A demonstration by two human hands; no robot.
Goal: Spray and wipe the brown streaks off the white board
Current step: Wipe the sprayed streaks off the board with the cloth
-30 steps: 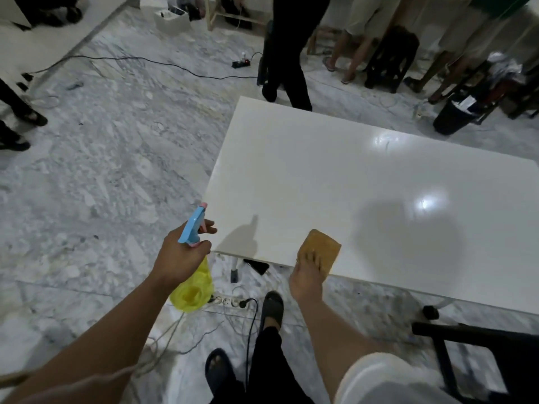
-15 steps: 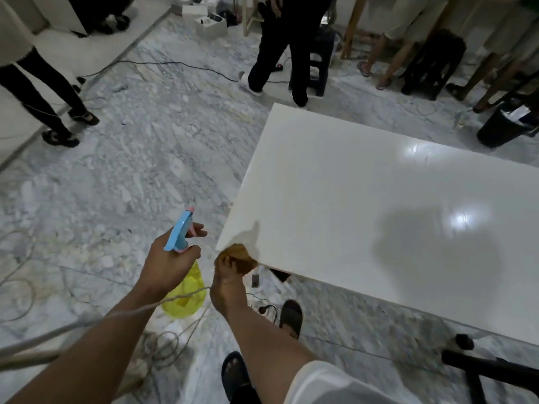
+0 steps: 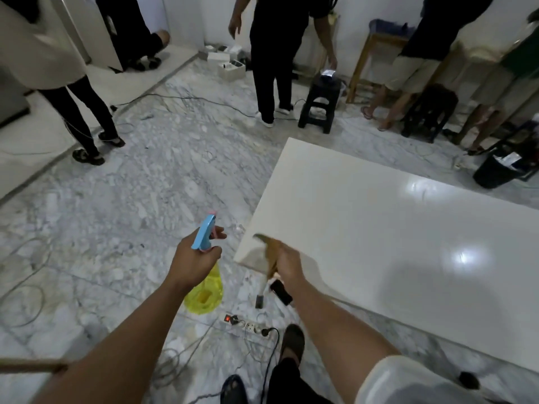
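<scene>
The white board (image 3: 393,228) lies flat as a tabletop on the right, glossy, with no brown streaks that I can make out. My left hand (image 3: 194,258) grips a yellow spray bottle (image 3: 205,295) with a blue head, held off the board's left side over the floor, nozzle pointing away. My right hand (image 3: 287,265) holds a brown cloth (image 3: 269,247) at the board's near left corner; the cloth is blurred.
Several people stand around the room at the back and left. A black stool (image 3: 320,103) and a dark bucket (image 3: 494,170) stand beyond the board. A power strip (image 3: 248,325) and loose cables lie on the marble floor by my feet.
My right hand slid the cloth left along the near edge to the corner, then lifted slightly. The view rose toward the room. My left hand kept the bottle.
</scene>
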